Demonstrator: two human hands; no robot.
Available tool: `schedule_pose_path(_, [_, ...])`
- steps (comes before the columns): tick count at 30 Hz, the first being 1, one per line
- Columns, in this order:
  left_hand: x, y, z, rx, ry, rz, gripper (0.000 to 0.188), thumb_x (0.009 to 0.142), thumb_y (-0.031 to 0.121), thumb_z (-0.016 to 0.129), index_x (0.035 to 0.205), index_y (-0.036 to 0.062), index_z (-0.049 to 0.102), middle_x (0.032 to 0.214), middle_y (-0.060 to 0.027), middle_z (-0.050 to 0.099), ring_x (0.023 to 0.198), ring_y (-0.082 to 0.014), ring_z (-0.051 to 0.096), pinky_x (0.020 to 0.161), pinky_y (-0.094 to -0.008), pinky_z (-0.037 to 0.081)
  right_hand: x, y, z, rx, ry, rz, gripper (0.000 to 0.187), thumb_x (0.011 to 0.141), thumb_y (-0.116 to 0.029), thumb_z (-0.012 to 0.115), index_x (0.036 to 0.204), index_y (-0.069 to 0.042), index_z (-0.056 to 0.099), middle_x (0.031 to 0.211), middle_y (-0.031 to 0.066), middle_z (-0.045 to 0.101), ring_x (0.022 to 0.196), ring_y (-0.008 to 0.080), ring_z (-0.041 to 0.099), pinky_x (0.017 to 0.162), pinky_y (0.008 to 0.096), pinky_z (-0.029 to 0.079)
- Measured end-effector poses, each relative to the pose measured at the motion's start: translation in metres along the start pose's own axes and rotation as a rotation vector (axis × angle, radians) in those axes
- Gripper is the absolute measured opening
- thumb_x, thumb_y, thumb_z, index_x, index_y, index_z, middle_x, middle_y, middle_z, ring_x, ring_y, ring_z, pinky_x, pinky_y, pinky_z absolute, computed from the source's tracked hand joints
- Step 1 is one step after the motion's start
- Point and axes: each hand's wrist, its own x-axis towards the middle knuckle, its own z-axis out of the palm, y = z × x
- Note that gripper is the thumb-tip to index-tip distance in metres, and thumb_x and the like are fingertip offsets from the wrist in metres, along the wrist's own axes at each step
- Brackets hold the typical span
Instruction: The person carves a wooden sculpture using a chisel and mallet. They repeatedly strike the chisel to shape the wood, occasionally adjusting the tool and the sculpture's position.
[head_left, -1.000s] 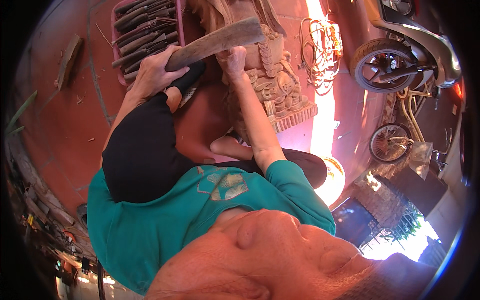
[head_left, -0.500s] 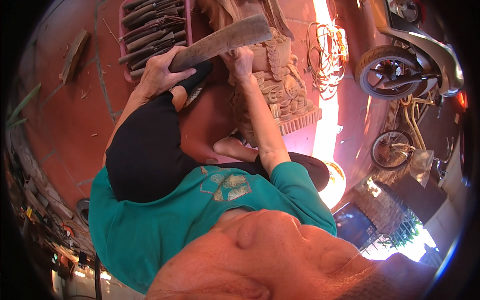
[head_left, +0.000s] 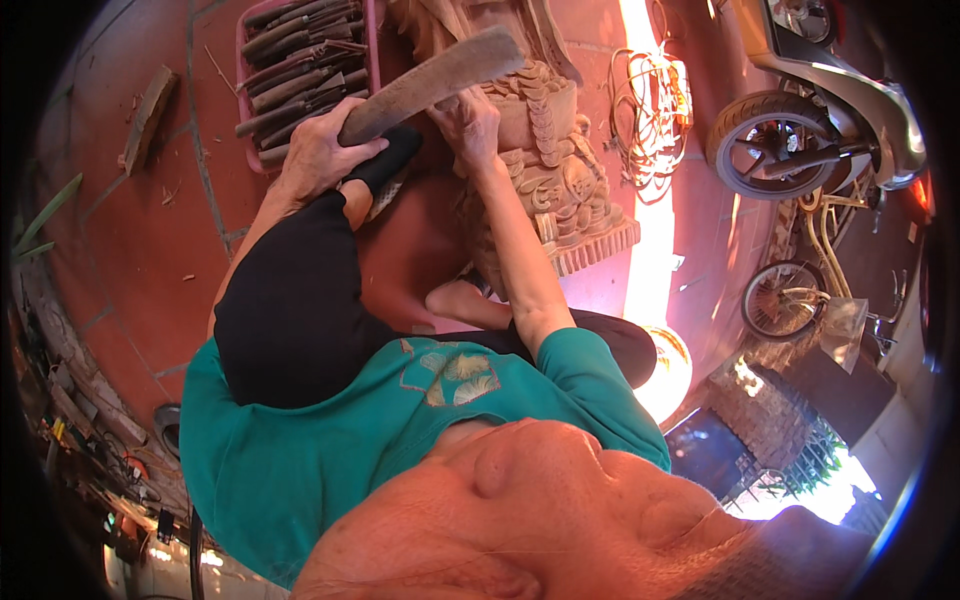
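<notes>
My left hand (head_left: 322, 152) is wrapped round the narrow end of a long, slightly curved wooden mallet (head_left: 440, 82). Its broad end reaches up and right, over the carving. Just below the mallet, my right hand (head_left: 468, 125) is closed with its fingers curled; what they hold, if anything, is hidden. Beside and beyond that hand stands an ornate brown wood carving (head_left: 550, 175), cut in scrolls and beaded bands, with a toothed lower edge. Its upper part runs out of the top of the view.
A pink crate (head_left: 376, 45) full of wood-handled tools lies near my left hand. A wood offcut (head_left: 150, 120) rests on the red tile floor (head_left: 120, 240). Right of the carving are a coiled cable (head_left: 628, 130), a motorbike (head_left: 770, 145) and a bicycle (head_left: 785, 298).
The mallet's broad end has shifted a little to the left. My right hand has moved slightly left and turned, while the left hand stays nearly in place.
</notes>
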Motion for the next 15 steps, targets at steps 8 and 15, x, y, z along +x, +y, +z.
schedule_pose_path(8, [-0.003,0.009,0.002,-0.258,0.155,-0.214,0.044,0.082,0.023,0.083,0.119,0.0021,0.067,0.100,-0.0107,0.075,0.092,-0.0183,0.070,0.088,-0.0337,0.054,0.004,-0.004,-0.026,0.583,0.172,0.492,0.016,0.098,-0.018,0.072,0.102,-0.002,0.068,0.089,0.0030,0.070,0.069,0.0128,0.062,0.062,0.0294,0.053])
schedule_pose_path(15, [-0.004,0.012,-0.002,-0.295,0.104,-0.307,0.050,0.083,0.017,0.082,0.126,-0.0001,0.066,0.107,-0.0061,0.073,0.099,-0.0127,0.066,0.092,-0.0298,0.051,0.031,0.023,-0.103,0.625,0.645,0.450,0.019,0.099,-0.021,0.069,0.103,-0.002,0.065,0.089,0.0102,0.070,0.080,0.0182,0.069,0.067,0.0325,0.063])
